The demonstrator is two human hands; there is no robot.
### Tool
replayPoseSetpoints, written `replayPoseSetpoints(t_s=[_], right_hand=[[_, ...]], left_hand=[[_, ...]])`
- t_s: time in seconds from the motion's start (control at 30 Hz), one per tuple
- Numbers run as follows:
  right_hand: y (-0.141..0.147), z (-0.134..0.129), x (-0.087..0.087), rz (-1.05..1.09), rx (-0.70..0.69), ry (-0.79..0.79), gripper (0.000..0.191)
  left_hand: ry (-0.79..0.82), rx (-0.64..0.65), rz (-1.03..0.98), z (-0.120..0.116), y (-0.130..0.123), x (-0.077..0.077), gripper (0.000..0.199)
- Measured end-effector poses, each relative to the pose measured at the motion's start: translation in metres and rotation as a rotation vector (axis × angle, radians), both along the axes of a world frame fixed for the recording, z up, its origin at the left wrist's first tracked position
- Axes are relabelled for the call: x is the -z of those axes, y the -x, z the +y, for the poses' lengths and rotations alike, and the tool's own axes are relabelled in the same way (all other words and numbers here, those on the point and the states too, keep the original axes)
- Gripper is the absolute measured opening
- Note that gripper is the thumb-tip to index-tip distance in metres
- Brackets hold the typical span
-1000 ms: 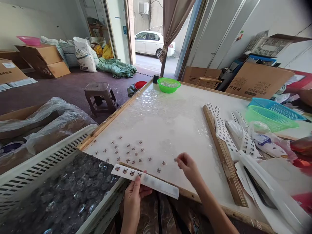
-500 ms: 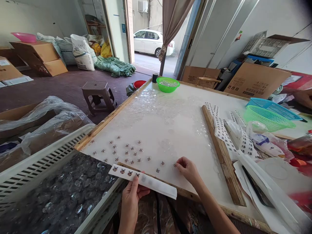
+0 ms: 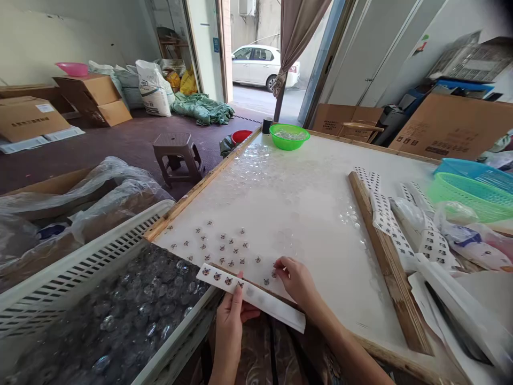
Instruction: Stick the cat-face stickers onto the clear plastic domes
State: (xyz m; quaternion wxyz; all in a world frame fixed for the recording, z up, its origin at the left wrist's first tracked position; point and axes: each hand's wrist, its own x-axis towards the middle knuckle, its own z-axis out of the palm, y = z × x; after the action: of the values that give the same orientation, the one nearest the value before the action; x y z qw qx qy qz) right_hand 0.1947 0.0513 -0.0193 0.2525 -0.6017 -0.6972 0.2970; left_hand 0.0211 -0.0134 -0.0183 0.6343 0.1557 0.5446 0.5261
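My left hand (image 3: 236,315) pinches a white sticker strip (image 3: 276,307) between thumb and fingers, over the table's near edge. A few cat-face stickers (image 3: 217,276) show at the strip's left end; its right part is bare. My right hand (image 3: 295,278) is low over the white table, thumb and fingertips together at a small clear disc with a cat face (image 3: 273,274). The fingers partly cover that spot. Another marked disc (image 3: 266,281) lies just left of them. Several more clear discs with cat faces (image 3: 230,241) are spread on the table to the left.
A white crate (image 3: 160,350) full of clear pieces stands left, beside the table's wooden rim (image 3: 192,190). A green bowl (image 3: 289,140) sits at the far end. On the right are a wooden bar (image 3: 385,256), printed sticker strips (image 3: 387,219) and plastic baskets (image 3: 468,195).
My right hand has moved left across the table, closer to the marked discs. My left hand still holds the strip. The whole view has shifted, with things appearing further right.
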Motion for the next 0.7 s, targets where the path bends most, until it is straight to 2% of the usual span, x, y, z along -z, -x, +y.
replayPoseSetpoints(t_s=[0.13,0.27,0.37,0.47,0.6,0.7], right_hand=[[0.017,-0.008,-0.024,0.070,-0.040,-0.009,0.011],[0.039,-0.020,-0.037,0.292,-0.202,0.132,0.017],[0.040,-0.023,-0.037,0.357,-0.228,0.156,0.011],[0.031,-0.027,-0.035,0.316,-0.244,0.116,0.009],[0.026,-0.038,-0.030,0.207,-0.209,-0.059,0.006],[0.021,-0.036,-0.024,0.269,-0.166,-0.108,0.005]], left_hand=[[-0.032,0.039,0.086,-0.003,-0.006,0.003,0.068],[-0.012,0.073,0.080,-0.004,-0.010,0.006,0.062],[-0.034,0.022,0.033,-0.005,-0.008,0.009,0.056],[-0.077,0.015,0.015,-0.006,-0.007,0.010,0.051],[-0.032,0.030,0.018,-0.005,-0.009,0.010,0.050],[-0.007,0.013,0.004,-0.004,-0.010,0.009,0.053]])
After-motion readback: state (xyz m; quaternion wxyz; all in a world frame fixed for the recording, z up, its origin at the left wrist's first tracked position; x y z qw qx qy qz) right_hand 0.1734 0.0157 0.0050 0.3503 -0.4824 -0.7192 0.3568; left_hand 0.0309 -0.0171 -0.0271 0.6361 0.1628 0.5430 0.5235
